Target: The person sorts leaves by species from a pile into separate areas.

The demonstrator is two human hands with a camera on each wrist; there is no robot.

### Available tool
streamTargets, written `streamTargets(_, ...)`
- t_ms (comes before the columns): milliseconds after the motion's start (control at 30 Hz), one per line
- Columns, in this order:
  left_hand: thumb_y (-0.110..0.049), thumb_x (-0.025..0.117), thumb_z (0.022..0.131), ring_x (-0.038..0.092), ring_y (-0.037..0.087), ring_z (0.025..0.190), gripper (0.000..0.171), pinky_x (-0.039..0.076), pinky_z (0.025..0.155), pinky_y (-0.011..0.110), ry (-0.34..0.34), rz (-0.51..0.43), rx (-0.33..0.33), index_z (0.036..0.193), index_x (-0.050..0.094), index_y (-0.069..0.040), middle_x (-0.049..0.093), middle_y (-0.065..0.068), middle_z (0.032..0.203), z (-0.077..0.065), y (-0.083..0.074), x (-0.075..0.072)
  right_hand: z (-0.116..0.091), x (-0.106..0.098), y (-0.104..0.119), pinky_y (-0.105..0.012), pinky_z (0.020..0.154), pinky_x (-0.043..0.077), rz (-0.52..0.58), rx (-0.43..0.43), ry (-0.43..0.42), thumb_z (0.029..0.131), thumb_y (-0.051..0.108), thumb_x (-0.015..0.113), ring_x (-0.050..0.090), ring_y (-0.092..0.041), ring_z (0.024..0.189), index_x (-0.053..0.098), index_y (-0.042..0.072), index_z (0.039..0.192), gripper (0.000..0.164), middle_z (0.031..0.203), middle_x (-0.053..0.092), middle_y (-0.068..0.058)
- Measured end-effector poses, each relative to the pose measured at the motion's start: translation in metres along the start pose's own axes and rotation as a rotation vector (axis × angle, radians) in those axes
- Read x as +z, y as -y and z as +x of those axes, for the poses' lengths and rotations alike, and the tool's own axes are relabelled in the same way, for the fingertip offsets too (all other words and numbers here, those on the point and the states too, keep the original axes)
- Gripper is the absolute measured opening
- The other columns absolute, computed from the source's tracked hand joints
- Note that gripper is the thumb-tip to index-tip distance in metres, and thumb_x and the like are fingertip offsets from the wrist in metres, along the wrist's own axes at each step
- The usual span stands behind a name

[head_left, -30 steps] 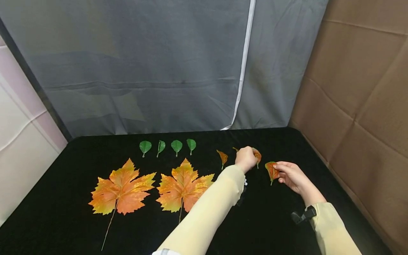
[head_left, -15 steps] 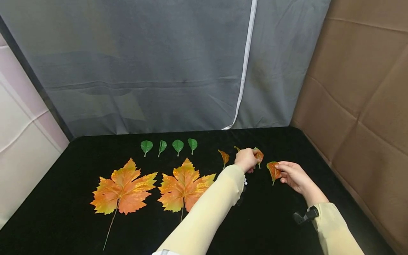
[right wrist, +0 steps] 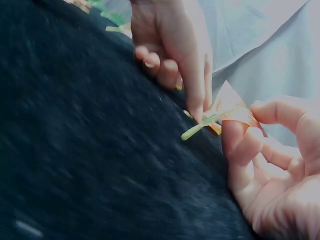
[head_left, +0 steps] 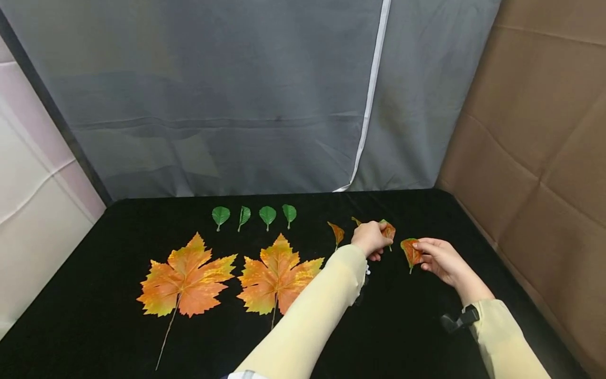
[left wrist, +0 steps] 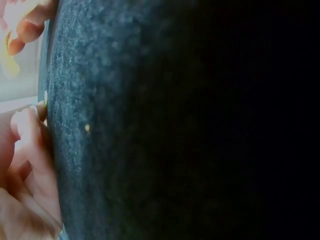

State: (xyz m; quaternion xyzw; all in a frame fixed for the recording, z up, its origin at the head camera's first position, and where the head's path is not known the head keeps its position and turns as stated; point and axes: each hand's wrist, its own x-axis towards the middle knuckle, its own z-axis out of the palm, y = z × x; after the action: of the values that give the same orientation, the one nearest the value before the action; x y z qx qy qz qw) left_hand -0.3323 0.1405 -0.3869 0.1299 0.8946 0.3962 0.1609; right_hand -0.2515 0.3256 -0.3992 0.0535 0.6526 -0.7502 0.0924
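My left hand reaches across to the right and pinches a small orange-brown leaf at its left edge, low over the black cloth. To its right, my right hand holds a similar orange leaf between thumb and fingers, stem pointing down. The right wrist view shows that leaf and its pale stem crossing in front of the left fingertips. Left of my left hand lies another orange leaf; one more is mostly hidden behind the hand.
Several small green leaves lie in a row at the back of the black-covered table. Two large orange maple leaves lie in front, the right one partly under the left sleeve. Grey curtain stands behind, brown cloth at right.
The head view has shifted slightly. My left hand's lower fingers have come into view beneath the hand. The right hand still holds its leaf in about the same place.
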Motion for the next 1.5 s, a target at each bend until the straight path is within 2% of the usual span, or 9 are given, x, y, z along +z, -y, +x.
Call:
streamTargets(233,-0.027,0.073,0.088,0.054,0.013,0.032,0.031,0.046,0.034,0.027,-0.022,0.071,0.008,0.118,0.068,-0.022,0.058,0.002,0.045,-0.002,-0.006,0.001,0.018,-0.011,0.026,-0.018,0.049,0.048,-0.089,0.01,-0.05,0.098,0.007,0.052,0.06,-0.006,0.059,0.063,0.015,0.084,0.019,0.074,0.061,0.004)
streamTargets(367,-0.029,0.073,0.088,0.054,0.013,0.032,0.024,0.046,0.034,0.027,-0.025,0.081,0.013,0.11,0.069,-0.02,0.058,0.002,0.045,-0.002,-0.005,0.002,0.031,-0.013,0.034,-0.018,0.051,0.047,-0.144,0.008,-0.042,0.098,0.008,0.054,0.059,-0.006,0.06,0.06,0.013,0.088,0.012,0.075,0.062,0.003)
streamTargets(600,-0.027,0.073,0.088,0.054,0.014,0.032,0.032,0.046,0.034,0.027,-0.01,0.052,0.008,0.119,0.068,-0.022,0.058,0.003,0.045,-0.001,-0.002,0.003,0.047,-0.017,0.038,-0.019,0.051,0.047,-0.294,0.008,-0.039,0.098,0.009,0.054,0.059,-0.005,0.06,0.058,0.008,0.092,0.007,0.072,0.062,0.003)
streamTargets(867,-0.027,0.073,0.087,0.054,0.014,0.032,0.032,0.046,0.034,0.028,-0.007,0.032,0.009,0.118,0.068,-0.022,0.058,0.004,0.045,-0.001,-0.001,0.003,0.058,-0.024,0.037,-0.019,0.052,0.047,-0.425,0.009,-0.017,0.096,0.011,0.056,0.059,-0.005,0.06,0.059,0.004,0.096,0.007,0.069,0.06,0.003)
streamTargets(1067,-0.026,0.074,0.087,0.054,0.015,0.032,0.033,0.047,0.034,0.029,0.004,0.018,0.003,0.119,0.068,-0.021,0.058,0.005,0.046,-0.002,-0.002,0.002,0.064,-0.024,0.032,-0.021,0.05,0.047,-0.542,-0.009,-0.037,0.094,0.007,0.057,0.058,-0.006,0.058,0.058,-0.002,0.099,0.011,0.068,0.059,0.004)
streamTargets(1267,-0.026,0.073,0.088,0.054,0.014,0.032,0.033,0.046,0.034,0.028,0.007,0.023,0.007,0.12,0.067,-0.021,0.058,0.004,0.045,-0.003,-0.002,0.001,0.068,-0.02,0.032,-0.024,0.046,0.046,-0.782,-0.095,-0.089,0.09,0.005,0.061,0.055,-0.008,0.052,0.06,-0.011,0.1,0.019,0.061,0.059,0.002)
streamTargets(1400,-0.027,0.073,0.088,0.054,0.013,0.032,0.034,0.047,0.034,0.028,0.007,0.035,0.008,0.121,0.067,-0.022,0.058,0.003,0.045,-0.003,-0.002,0.0,0.07,-0.018,0.032,-0.027,0.044,0.047,-0.952,-0.15,-0.145,0.088,0.009,0.066,0.055,-0.011,0.047,0.063,-0.008,0.097,0.02,0.059,0.06,0.0)
streamTargets(1500,-0.027,0.073,0.088,0.053,0.013,0.032,0.036,0.047,0.035,0.028,0.005,0.039,0.004,0.122,0.066,-0.023,0.058,0.004,0.046,-0.003,-0.002,0.001,0.072,-0.017,0.029,-0.029,0.044,0.048,-1.017,-0.192,-0.171,0.088,0.011,0.067,0.056,-0.012,0.047,0.063,-0.007,0.1,0.022,0.064,0.062,-0.002)
